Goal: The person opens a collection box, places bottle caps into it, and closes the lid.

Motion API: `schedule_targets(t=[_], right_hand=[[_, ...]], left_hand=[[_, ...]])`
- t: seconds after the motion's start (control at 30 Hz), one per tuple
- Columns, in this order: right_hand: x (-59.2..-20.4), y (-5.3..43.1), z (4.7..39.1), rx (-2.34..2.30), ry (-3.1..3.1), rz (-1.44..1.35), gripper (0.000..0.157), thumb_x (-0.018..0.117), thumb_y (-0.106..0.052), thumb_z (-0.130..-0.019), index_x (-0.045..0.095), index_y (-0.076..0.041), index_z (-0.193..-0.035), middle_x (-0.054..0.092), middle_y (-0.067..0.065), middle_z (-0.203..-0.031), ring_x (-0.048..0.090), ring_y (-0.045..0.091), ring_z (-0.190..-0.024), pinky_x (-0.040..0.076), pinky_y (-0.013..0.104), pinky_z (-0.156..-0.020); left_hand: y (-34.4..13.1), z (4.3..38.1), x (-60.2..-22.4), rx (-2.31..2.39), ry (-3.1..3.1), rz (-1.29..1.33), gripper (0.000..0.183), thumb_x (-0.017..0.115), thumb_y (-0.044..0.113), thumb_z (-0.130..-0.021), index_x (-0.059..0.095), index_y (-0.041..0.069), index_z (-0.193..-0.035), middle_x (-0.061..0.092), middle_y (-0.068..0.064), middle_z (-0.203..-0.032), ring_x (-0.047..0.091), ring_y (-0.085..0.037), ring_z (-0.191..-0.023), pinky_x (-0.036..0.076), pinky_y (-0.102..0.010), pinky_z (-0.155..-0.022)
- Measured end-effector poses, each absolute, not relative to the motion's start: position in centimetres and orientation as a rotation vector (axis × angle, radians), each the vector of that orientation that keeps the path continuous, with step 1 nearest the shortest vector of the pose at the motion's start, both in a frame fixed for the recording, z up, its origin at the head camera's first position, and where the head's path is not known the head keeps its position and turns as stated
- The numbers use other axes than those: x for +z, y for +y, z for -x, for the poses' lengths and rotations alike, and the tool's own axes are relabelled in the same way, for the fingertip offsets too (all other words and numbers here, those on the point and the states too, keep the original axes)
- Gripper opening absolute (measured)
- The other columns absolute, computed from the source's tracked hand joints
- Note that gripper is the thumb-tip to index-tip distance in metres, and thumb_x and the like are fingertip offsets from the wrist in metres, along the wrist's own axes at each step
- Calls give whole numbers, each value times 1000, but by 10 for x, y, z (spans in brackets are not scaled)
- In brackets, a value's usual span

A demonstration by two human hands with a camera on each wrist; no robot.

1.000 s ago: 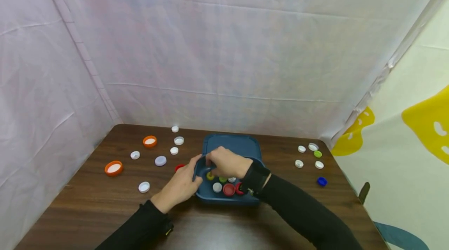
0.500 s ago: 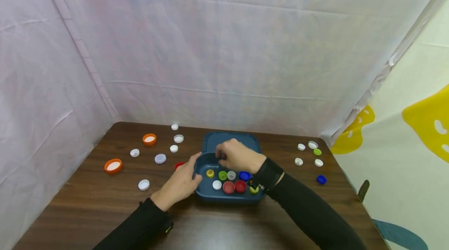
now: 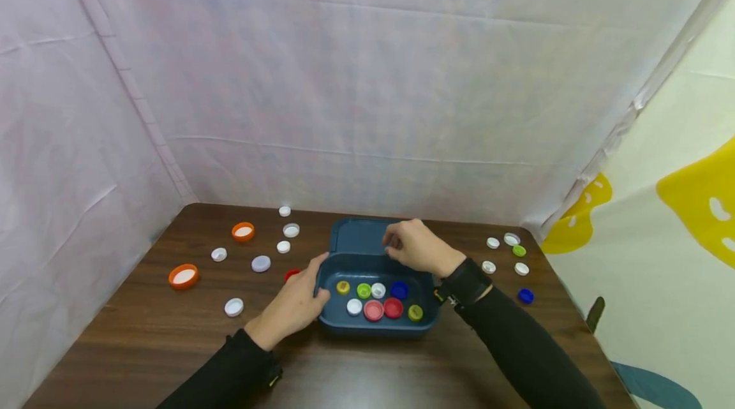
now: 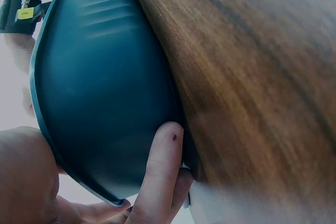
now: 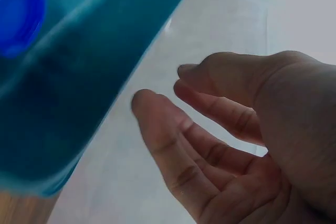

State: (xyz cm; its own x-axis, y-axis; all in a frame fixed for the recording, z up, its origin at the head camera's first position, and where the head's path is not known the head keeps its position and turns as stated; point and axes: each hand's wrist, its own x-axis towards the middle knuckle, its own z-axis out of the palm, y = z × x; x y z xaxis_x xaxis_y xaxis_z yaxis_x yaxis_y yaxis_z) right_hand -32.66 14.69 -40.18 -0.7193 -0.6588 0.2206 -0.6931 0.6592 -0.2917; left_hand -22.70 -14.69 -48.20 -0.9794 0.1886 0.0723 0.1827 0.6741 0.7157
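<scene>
A dark blue plastic box (image 3: 374, 327) holds several bottle caps: red caps (image 3: 374, 311), a blue cap (image 3: 399, 290), green caps (image 3: 363, 291), white caps (image 3: 354, 306) and a yellow cap (image 3: 342, 288). My left hand (image 3: 294, 299) grips the box's left side. In the left wrist view, its fingers (image 4: 160, 166) lie against the outer wall and the thumb side is at the rim. Over the box's back right corner is my right hand (image 3: 419, 247). The right wrist view shows its fingers loosely bent, apart from the thumb, with nothing between them.
Behind the box lies its blue lid (image 3: 358, 237). On the table's left are orange caps (image 3: 184, 277), several white caps (image 3: 261, 263) and a partly hidden red cap (image 3: 291, 274). White caps (image 3: 488, 267), a green cap (image 3: 519, 251) and a blue cap (image 3: 526, 296) lie on the right.
My right hand has come up out of the box and moved to the right, uncovering the caps inside. The left hand keeps its hold on the box.
</scene>
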Motion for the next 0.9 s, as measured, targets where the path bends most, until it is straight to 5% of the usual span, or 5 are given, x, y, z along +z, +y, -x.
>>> schedule_targets(t=[0.27, 0.6, 0.9], right_hand=[[-408, 190, 347, 595, -2807, -828, 7, 83, -11, -106, 86, -6, -111, 84, 7, -99, 76, 17, -87, 67, 39, -79], [-424, 248, 357, 562, -2869, -600, 15, 83, -11, -104, 85, -1, -114, 85, 17, -104, 81, 33, -96, 67, 54, -86], [-445, 300, 358, 488, -2962, -487, 27, 84, -13, -103, 82, 4, -124, 82, 29, -121, 78, 50, -115, 65, 65, -98]], left_hand=[[-146, 226, -481, 1230, 2865, -313, 78, 70, 7, -108, 38, 9, -179, 73, -22, -136, 68, -11, -66, 59, -31, -68], [-146, 225, -480, 1192, 2887, -316, 77, 71, 8, -108, 39, 7, -178, 71, -24, -149, 71, -13, -78, 63, -35, -77], [-144, 224, -479, 1214, 2854, -278, 77, 70, 8, -109, 38, 9, -179, 71, -24, -142, 68, -12, -68, 60, -32, -69]])
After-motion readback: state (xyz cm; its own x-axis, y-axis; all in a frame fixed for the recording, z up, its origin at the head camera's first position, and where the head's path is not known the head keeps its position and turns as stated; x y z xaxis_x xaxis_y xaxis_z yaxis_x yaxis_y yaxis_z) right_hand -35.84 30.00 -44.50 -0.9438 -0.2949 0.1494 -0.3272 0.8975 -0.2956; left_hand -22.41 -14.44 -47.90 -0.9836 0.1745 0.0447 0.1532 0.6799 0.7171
